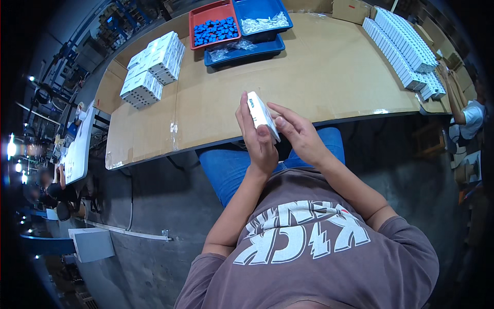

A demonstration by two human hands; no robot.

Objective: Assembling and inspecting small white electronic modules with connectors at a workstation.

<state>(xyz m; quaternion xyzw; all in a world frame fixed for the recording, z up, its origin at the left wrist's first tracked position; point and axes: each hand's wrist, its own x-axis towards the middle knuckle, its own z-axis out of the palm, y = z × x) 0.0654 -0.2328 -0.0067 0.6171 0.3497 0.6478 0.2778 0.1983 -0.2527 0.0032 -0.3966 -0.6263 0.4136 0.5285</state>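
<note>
Over the near edge of the table I hold a small white box (261, 114) with dark print on its face, tilted between my hands. My left hand (256, 139) grips it from the left, fingers along its side and thumb at its lower front. On the other side is my right hand (299, 133), its thumb and fingers bent at the box's right edge. Whether the right fingertips press on the box or on a flap of it, I cannot make out.
Stacked white boxes (154, 64) stand at the table's left, long rows of white boxes (401, 49) at its right. Behind are a red tray (193, 20) of blue parts, a blue tray (288, 23) of white pieces and a lower blue tray (247, 58) with clear bags. People sit at both sides.
</note>
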